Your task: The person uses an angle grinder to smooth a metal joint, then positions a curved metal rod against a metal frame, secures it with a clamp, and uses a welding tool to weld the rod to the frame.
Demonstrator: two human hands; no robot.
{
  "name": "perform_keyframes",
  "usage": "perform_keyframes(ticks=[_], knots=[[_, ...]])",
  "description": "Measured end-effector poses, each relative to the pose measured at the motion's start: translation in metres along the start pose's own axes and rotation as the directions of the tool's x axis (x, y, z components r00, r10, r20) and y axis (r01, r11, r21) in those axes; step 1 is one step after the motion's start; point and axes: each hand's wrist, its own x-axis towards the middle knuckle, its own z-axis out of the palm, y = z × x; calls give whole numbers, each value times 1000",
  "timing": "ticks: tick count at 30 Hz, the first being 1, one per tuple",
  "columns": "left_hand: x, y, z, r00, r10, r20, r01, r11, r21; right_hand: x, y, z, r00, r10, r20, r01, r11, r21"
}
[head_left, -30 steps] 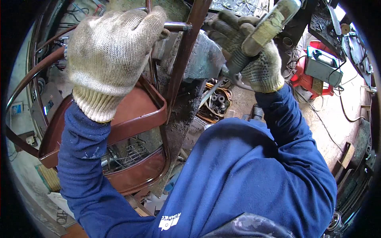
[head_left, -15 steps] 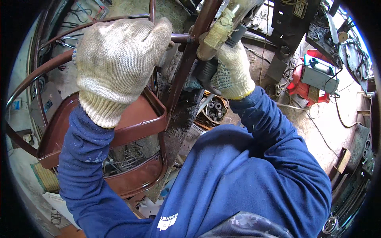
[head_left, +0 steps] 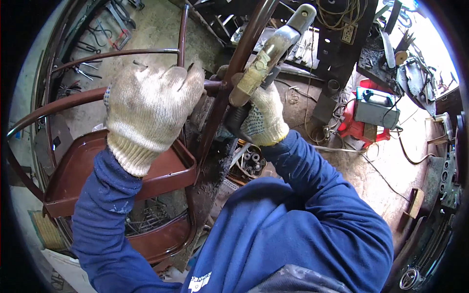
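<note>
A dark brown tubular metal frame (head_left: 207, 132), with a shallow brown tray (head_left: 122, 180) attached, stands at my left. My left hand (head_left: 151, 107), in a grubby white knit glove, is closed over its curved side tube; the fingertips are hidden under the hand. In my right hand (head_left: 264, 117), gloved with blue grip dots, is the black handle of a metal-bodied tool (head_left: 288, 36). Yellowish tape wraps the tool's body, and its rounded near end lies at the frame's slanting tube. The glove and tool partly hide the contact point, and I cannot tell the tool's exact kind.
An open container of metal rings and small parts (head_left: 251, 163) sits beyond my knee. Pliers and a saw (head_left: 117, 24) lie on the floor at far left. A grey box on a red stool (head_left: 376, 110) stands at right, with cables (head_left: 371, 168) trailing across the floor.
The view has shifted, so more of the floor tools and the tool's far end show. Both hands appear lower in the picture, keeping their grips on the frame and tool.
</note>
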Motion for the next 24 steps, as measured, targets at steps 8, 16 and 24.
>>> perform_keyframes(ticks=[8,16,24], knots=[[3,1,-7,996,47,-70,-45,998,33,6,-11,8,997,20,70,-3,970,-242],[-2,-1,-7,995,14,103,-16,1000,17,5,-6,2,992,-35,118,75,932,-354],[-5,-3,-5,991,22,131,-29,998,55,6,-5,-2,997,-35,64,62,869,-490]])
